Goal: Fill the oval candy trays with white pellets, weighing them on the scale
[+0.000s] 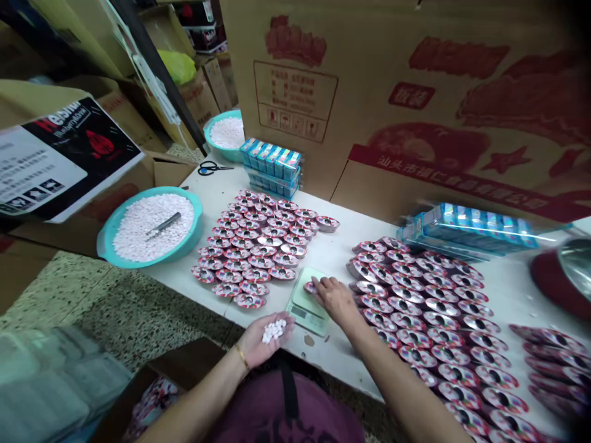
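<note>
My left hand (264, 339) is cupped palm up at the table's front edge, holding a small heap of white tablets (274, 330). My right hand (333, 296) reaches over a small green digital scale (308, 303) and its fingers rest on a little red tin (310, 287) lying on the scale's pan. Overlapping rows of the same red-and-silver tins (258, 246) lie to the left of the scale, and a larger spread of open tins (429, 307) lies to its right.
A teal basin (107, 234) full of white tablets with a metal scoop stands at the left table edge; a second basin (212, 126) sits behind. Scissors (211, 167), stacks of blue packets (272, 163) (466, 229), large cardboard boxes (397, 92) and an open box (184, 369) below surround the white table (332, 252).
</note>
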The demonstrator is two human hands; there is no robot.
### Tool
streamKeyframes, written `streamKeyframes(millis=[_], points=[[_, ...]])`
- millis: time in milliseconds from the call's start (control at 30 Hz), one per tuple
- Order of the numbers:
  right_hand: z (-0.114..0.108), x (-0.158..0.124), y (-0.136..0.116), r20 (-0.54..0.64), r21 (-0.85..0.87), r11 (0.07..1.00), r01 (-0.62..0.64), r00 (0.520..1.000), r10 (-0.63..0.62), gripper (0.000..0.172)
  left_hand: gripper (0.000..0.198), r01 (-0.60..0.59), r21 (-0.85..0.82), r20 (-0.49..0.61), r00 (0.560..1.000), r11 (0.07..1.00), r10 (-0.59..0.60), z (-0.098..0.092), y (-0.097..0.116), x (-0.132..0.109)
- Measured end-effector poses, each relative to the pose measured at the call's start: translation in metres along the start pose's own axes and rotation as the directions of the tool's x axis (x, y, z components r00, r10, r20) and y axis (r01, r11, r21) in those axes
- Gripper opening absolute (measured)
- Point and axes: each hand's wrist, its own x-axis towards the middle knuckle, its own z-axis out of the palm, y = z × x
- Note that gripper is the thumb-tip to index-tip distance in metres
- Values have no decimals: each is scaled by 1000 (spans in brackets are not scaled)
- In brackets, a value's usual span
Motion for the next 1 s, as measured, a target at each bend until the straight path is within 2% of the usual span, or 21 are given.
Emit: streamKeyframes(millis=[67, 133, 267, 367, 500, 600, 700, 900, 1000], points=[[0, -10, -15, -63, 74, 997, -31, 997, 36, 38, 25, 20, 18, 68, 997, 1000, -21, 8, 0, 6], [-2, -21, -36, -90, 180, 984, 5, 996, 11, 37, 24, 41, 17, 98, 994, 999, -43, 11, -2, 12], [5, -45, -78, -17, 324, 942, 84, 996, -83, 34, 18, 78, -18, 54, 996, 997, -77, 4, -14, 19], [16, -63, -89, 20, 362, 929, 77, 996, -90, 29, 21, 143, 20, 68, 987, 990, -144, -6, -27, 17], [24, -85, -86, 5, 405, 903, 146, 987, -161, 25, 21, 249, 84, 88, 963, 965, -256, -16, -43, 15], [26, -93, -82, -7, 421, 894, 153, 986, -166, 24, 18, 270, 96, 49, 960, 958, -276, -16, -49, 16], [26, -94, -76, -16, 460, 878, 133, 990, -142, 22, 15, 265, 118, 15, 963, 957, -269, -11, -49, 17], [18, -88, -59, -41, 473, 874, 113, 993, -107, 22, 21, 203, 143, 101, 971, 969, -218, 3, -42, 26], [10, -74, -43, -115, 499, 865, 51, 993, 8, 20, 18, 164, 137, 134, 974, 977, -182, 15, -35, 34]])
